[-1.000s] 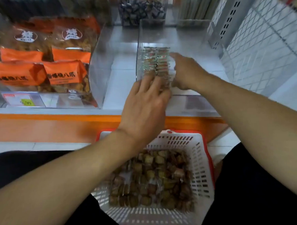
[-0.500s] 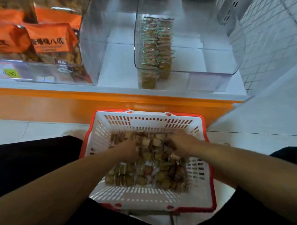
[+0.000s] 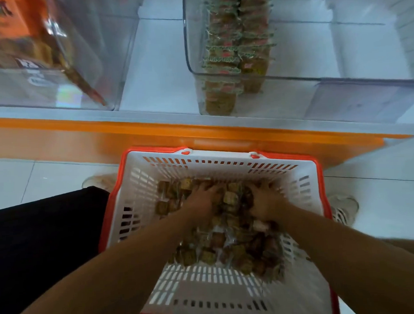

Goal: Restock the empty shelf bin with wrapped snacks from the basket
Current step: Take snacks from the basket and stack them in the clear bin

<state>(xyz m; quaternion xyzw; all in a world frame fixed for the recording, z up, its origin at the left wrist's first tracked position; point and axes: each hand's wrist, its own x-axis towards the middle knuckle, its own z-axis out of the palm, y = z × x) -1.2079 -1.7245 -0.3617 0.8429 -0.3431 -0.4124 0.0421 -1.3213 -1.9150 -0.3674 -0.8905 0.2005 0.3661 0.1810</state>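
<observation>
White floor tiles [image 3: 36, 173] meet an orange-edged shelf [image 3: 200, 131] bearing a clear plastic bin [image 3: 340, 84]. Both hands, left [image 3: 200, 201] and right [image 3: 266, 201], dig into crinkly wrapped snacks [image 3: 229, 246] inside the slotted white basket [image 3: 141, 188]; grip unclear.

A shop: clear plastic shelf bins [image 3: 292, 79] of packaged snacks, orange-edged shelf [image 3: 152, 133], white-and-red plastic shopping basket [image 3: 225, 163].

Single head view, looking steeply down from above, close over basket [image 3: 306, 176] on floor; shelf edge [image 3: 200, 131] crosses upper frame; bins beyond.
</observation>
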